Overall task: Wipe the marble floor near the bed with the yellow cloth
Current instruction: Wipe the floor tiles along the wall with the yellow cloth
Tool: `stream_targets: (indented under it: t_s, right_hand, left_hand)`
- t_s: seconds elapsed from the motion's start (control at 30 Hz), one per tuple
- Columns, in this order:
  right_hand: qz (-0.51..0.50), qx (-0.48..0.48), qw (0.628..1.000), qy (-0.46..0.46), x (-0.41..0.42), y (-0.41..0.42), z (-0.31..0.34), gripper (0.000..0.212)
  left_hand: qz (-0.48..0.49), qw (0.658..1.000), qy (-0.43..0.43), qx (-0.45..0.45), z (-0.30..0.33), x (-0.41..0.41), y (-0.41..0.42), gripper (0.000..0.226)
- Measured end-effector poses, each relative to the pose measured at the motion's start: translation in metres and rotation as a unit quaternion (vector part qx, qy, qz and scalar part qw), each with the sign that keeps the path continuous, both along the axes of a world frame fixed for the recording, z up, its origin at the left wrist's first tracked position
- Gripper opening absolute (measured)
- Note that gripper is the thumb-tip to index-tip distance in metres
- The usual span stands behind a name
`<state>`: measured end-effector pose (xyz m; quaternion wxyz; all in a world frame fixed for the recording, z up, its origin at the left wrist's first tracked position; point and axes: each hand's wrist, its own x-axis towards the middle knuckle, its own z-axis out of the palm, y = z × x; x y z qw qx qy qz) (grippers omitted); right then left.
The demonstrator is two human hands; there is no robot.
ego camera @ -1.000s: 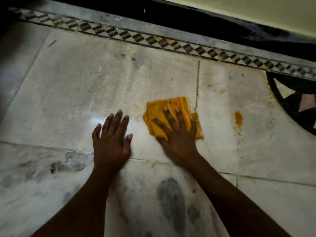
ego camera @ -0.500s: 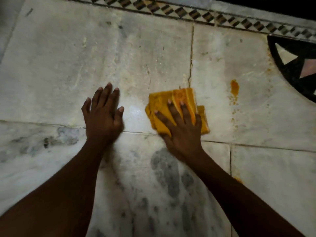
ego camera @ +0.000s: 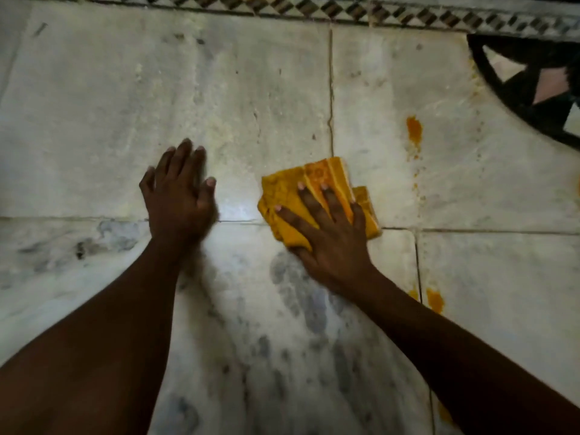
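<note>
A folded yellow cloth (ego camera: pixel 326 180) lies on the white marble floor (ego camera: pixel 125 105), over the meeting of two tile seams. My right hand (ego camera: pixel 329 237) presses flat on the cloth with fingers spread, covering its near half. My left hand (ego camera: pixel 179 196) rests flat on the bare marble to the left of the cloth, fingers together, holding nothing. An orange stain (ego camera: pixel 414 130) marks the tile right of the cloth. Another orange stain (ego camera: pixel 434 299) shows beside my right forearm.
A checkered inlay border (ego camera: pixel 314 9) runs along the top of the floor. A dark round inlay pattern (ego camera: pixel 533 89) sits at the upper right. Grey veined marble (ego camera: pixel 298 309) lies between my forearms. The bed is out of view.
The view has tilted down, so the dark strip above the border is gone. My right hand has drawn the cloth toward me onto the tile seam. My left hand stays flat on the floor.
</note>
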<state>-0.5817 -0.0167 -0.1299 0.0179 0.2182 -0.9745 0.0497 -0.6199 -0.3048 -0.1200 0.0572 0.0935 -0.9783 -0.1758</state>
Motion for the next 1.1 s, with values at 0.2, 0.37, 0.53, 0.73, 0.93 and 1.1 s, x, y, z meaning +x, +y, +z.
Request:
stream_targets:
  t_s: [0.2, 0.37, 0.53, 0.73, 0.93, 1.1]
  right_hand:
    - [-0.160, -0.012, 0.987, -0.009, -0.063, 0.041, -0.005, 0.062]
    - [-0.095, -0.029, 0.995, 0.021, -0.036, -0.007, -0.008, 0.060]
    - [-0.068, -0.014, 0.997, 0.023, 0.008, 0.032, -0.008, 0.062]
    - [-0.211, -0.071, 0.975, 0.004, -0.042, -0.015, -0.008, 0.059]
    - [-0.028, 0.003, 1.000, -0.009, 0.033, 0.044, 0.003, 0.066]
    - [-0.233, -0.006, 0.972, -0.018, -0.033, 0.040, -0.002, 0.063]
  left_hand:
    - [-0.003, 1.000, 0.025, 0.006, -0.007, 0.002, 0.000, 0.065]
    - [-0.038, 0.997, 0.046, 0.042, -0.006, 0.018, 0.010, 0.067]
    - [-0.062, 0.996, 0.026, 0.059, -0.013, 0.058, 0.068, 0.070]
    - [-0.067, 0.996, 0.047, 0.026, -0.018, 0.059, 0.069, 0.067]
    - [-0.068, 0.995, 0.058, 0.044, -0.013, 0.057, 0.070, 0.065]
    - [-0.067, 0.995, 0.073, 0.032, -0.023, 0.056, 0.070, 0.065]
